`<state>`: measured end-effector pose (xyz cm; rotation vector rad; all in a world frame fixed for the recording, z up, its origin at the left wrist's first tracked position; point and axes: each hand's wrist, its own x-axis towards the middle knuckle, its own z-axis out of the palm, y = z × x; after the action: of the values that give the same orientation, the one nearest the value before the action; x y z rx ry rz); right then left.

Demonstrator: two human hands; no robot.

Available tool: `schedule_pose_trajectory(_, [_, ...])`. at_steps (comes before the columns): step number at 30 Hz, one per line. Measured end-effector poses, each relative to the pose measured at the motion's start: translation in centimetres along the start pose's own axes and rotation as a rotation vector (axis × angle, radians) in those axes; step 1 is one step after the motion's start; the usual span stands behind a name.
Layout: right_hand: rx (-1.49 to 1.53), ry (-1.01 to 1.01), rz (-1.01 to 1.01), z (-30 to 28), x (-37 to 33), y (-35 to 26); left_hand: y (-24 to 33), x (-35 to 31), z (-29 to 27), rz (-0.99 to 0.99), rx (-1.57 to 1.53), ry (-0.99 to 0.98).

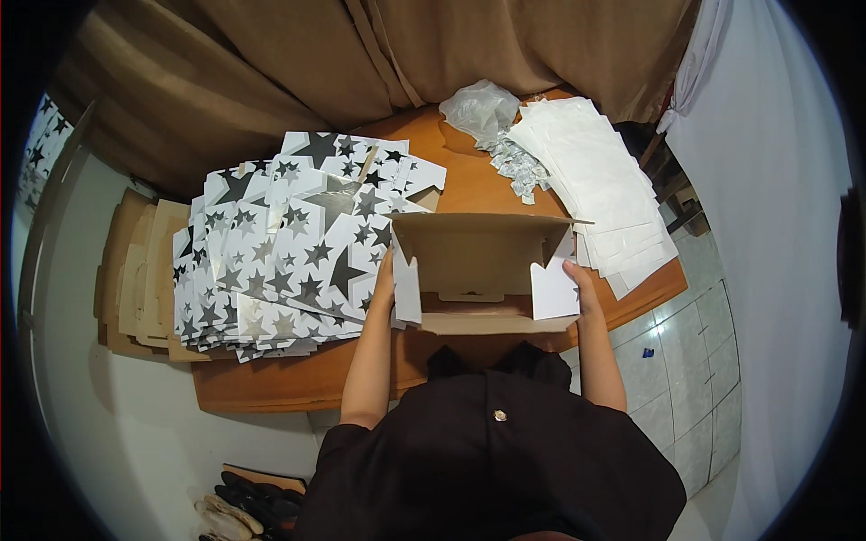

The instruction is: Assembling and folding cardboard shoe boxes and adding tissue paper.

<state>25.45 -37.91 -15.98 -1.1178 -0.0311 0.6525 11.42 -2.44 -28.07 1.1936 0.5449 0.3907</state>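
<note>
Your left hand (385, 281) is clamped on the box (478, 261) at nine o'clock, your right hand (586, 290) at three. The box, at centre by the counter's (280, 388) six o'clock edge, gapes open, brown cardboard within, white flaps (555, 290) splayed. Star-printed card (293, 230) lies stacked at ten, flat white sheets (591, 176) fanned at two

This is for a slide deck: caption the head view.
Left hand and right hand hold an open cardboard box; star-patterned stack left, white sheets right.
</note>
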Motion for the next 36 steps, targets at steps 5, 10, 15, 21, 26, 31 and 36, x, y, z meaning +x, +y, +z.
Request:
schedule_pose_trajectory(5, [0.019, 0.128, 0.154, -1.4, 2.8, 2.5, -1.2, 0.0, 1.4, 0.061, 0.642, 0.284])
schedule_pose_trajectory(10, [-0.160, 0.111, 0.072, -3.5, 3.7, 4.5, 1.1, -2.5, 3.4, 0.554, 1.125, 0.350])
schedule_pose_trajectory(15, [-0.345, 0.305, -0.114, -3.3, 3.7, 4.0, 3.8, -4.0, 3.4, 0.202, 0.320, 0.267])
schedule_pose_trajectory(21, [-1.173, 0.093, -0.316, 0.9, 0.4, 1.1, 5.6, -8.7, 4.1, 0.299, 0.203, -0.055])
schedule_pose_trajectory(26, [-1.166, -0.047, -0.326, 1.3, -0.4, -0.4, 6.4, -11.7, 6.5, 0.318, 0.286, -0.121])
schedule_pose_trajectory(31, [-1.048, -0.095, -0.391, -1.1, -1.2, 1.1, 6.7, -11.5, 6.5, 0.328, 0.396, -0.065])
schedule_pose_trajectory(36, [-0.790, 0.268, -0.378, -2.4, -3.5, 0.4, 7.7, -11.7, 5.7, 0.451, 0.411, 0.146])
